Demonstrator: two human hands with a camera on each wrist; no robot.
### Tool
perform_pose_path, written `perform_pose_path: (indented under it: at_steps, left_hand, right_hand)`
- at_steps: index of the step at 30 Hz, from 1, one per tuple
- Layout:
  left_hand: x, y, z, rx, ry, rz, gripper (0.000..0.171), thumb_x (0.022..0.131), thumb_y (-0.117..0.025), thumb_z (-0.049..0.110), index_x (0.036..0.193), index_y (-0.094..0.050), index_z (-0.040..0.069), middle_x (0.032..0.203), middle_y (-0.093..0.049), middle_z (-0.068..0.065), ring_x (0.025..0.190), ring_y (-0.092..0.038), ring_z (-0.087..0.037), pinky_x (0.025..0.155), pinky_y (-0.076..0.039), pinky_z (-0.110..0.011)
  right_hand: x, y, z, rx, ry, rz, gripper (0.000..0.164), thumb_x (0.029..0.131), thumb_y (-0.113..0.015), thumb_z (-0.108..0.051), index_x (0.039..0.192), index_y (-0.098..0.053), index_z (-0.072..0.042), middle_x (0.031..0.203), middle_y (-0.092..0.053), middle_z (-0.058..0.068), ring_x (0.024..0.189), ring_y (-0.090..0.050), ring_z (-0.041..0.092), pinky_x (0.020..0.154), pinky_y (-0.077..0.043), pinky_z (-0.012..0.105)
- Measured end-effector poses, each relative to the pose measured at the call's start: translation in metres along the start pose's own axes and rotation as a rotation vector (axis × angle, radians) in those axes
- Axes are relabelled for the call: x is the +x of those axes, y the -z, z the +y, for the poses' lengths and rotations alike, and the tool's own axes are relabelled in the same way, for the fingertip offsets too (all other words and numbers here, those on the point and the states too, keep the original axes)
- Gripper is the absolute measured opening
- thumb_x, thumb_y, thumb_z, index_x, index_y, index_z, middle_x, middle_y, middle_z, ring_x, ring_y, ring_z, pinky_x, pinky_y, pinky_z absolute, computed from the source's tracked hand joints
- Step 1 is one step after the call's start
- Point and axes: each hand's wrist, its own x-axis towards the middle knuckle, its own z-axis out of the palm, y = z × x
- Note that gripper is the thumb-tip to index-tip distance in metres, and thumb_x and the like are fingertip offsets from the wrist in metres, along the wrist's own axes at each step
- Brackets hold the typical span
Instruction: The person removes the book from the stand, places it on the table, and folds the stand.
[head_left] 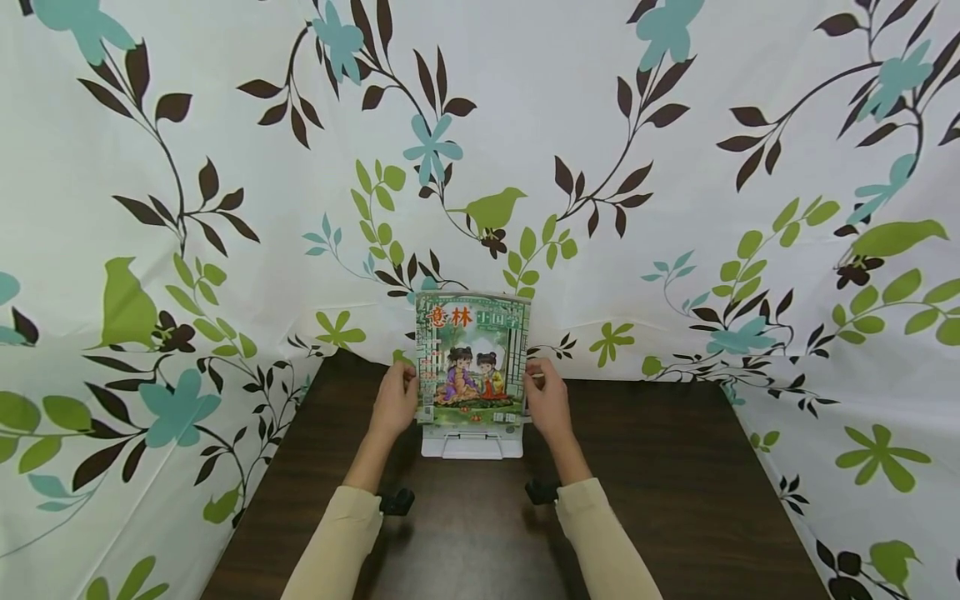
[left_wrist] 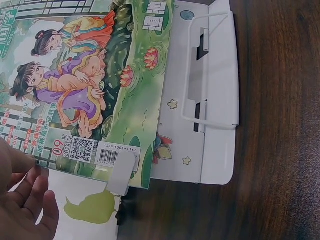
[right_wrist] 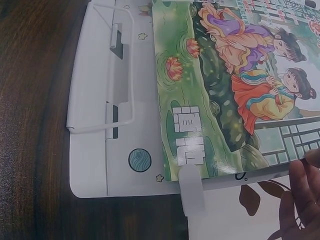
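1. Green magazine [head_left: 472, 350] before white bookstand [head_left: 472, 448], near far edge of table [head_left: 645, 467].
2. Pinched at left side by left hand [head_left: 394, 402], thumb and fingers.
3. Pinched at right side by right hand [head_left: 549, 402], likewise.

A person's bare left hand [head_left: 395, 400] and bare right hand [head_left: 547, 398] pinch opposite side edges of a green, rectangular, illustrated paper magazine [head_left: 471, 358], fingers curled, as bent wrists and forearms [head_left: 366, 468] in cream fabric sleeves [head_left: 333, 533] slant inward toward it.
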Motion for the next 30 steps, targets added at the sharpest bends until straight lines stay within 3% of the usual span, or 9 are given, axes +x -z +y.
perform_pose_path:
  at_steps: [30]
  left_hand:
    - [0.010, 0.004, 0.012, -0.043, 0.003, -0.008, 0.010, 0.109, -0.055, 0.004, 0.117, -0.056, -0.002, 0.109, -0.062, -0.020, 0.098, -0.062, -0.030, 0.083, -0.051, -0.044]
  right_hand:
    - [0.007, 0.003, -0.003, 0.037, 0.048, 0.086, 0.018, 0.106, -0.064, -0.007, 0.123, -0.068, -0.008, 0.110, -0.070, 0.014, 0.099, -0.067, 0.031, 0.089, -0.053, 0.046]
